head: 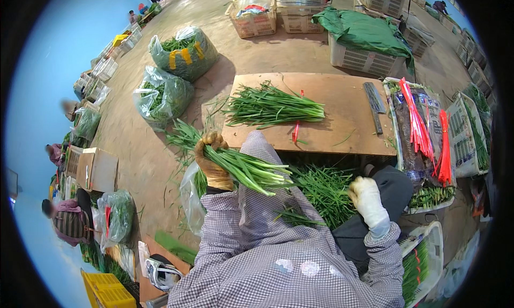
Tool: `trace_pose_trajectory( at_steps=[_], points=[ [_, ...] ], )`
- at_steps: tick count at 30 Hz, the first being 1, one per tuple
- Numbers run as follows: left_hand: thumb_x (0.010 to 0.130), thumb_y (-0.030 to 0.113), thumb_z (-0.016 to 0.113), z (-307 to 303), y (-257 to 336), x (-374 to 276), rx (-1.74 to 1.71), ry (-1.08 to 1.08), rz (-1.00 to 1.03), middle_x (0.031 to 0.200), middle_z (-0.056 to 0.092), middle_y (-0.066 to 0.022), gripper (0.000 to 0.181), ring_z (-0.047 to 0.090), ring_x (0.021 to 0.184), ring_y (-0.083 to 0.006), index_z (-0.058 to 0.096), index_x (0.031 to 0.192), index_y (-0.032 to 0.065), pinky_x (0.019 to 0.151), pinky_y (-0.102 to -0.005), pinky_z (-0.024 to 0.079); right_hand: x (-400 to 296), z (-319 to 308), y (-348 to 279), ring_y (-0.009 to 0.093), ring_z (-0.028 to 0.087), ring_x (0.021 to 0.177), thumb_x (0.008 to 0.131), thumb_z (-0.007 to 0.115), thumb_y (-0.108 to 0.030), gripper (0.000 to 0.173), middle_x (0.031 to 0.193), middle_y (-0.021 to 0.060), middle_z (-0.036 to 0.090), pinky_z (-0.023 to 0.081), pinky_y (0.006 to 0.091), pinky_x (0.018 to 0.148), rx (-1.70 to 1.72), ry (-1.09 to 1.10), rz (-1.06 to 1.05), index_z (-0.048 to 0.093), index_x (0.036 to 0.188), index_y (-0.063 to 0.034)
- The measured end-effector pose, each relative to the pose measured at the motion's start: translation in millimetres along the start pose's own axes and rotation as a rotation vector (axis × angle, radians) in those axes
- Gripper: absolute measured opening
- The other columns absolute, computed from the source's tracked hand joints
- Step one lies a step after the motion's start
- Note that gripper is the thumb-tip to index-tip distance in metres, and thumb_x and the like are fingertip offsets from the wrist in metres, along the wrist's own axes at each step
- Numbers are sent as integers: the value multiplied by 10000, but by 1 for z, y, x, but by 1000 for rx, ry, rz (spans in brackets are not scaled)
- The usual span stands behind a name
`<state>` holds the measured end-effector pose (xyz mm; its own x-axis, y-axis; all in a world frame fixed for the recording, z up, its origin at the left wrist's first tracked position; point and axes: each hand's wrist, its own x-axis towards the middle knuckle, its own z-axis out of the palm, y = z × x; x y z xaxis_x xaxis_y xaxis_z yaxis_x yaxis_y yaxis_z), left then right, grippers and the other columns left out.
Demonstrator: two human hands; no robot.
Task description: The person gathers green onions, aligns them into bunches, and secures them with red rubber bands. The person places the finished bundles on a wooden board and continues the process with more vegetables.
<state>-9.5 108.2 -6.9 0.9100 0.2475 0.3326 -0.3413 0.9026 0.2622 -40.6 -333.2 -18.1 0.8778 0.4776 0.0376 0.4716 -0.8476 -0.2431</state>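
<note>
My left hand (213,161), in a stained yellow-brown glove, grips a bunch of garlic chives (249,167) above my lap, pale stem ends pointing right. My right hand (365,199), in a white glove, is by my right knee with its fingers curled. It is beside a heap of loose chives (325,191) between my legs; whether it pinches a leaf I cannot tell. On the wooden board (341,141) before me lies a larger chive bundle (277,105), with a red tie strip (296,132) showing at its near side. A cleaver (374,105) rests at the board's right end.
Red tie strips (415,119) lie over a crate (431,203) at right. A basket of tied chives (419,264) stands at lower right. Bags of chives (162,97) sit on the floor at left. Beyond the board is a crate under green cloth (361,31). A person (70,221) sits far left.
</note>
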Motion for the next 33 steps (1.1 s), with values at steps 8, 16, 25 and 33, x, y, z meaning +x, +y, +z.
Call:
trace_pose_trajectory(
  at_steps=[8,16,25,33],
  points=[
    [1022,237,480,15,-55,10,-365,-298,-179,910,574,-75,275,478,614,-110,507,816,58,662,-328,444,63,-23,-72,217,558,1207,986,566,-389,516,1287,143,617,422,341,1031,1252,-34,-70,548,1334,-8],
    [902,277,624,38,-97,15,556,150,-216,840,589,-66,227,521,666,-138,571,872,58,604,-258,457,73,5,-96,232,599,1144,846,573,-677,990,1322,138,545,472,354,1000,1793,-649,-171,235,1512,-27],
    [892,454,661,62,-148,18,647,242,-500,1189,630,-94,574,604,1056,-212,564,1247,14,942,-329,465,51,18,-75,99,538,600,912,692,-196,374,838,35,662,453,247,537,1517,-202,373,550,1212,-23],
    [955,348,619,0,-233,-76,519,158,-849,1190,647,-103,470,617,1079,-234,566,1275,9,971,-358,478,53,51,-62,419,662,897,772,759,-365,777,1113,244,650,553,452,757,321,56,428,437,1406,-52]
  ],
)
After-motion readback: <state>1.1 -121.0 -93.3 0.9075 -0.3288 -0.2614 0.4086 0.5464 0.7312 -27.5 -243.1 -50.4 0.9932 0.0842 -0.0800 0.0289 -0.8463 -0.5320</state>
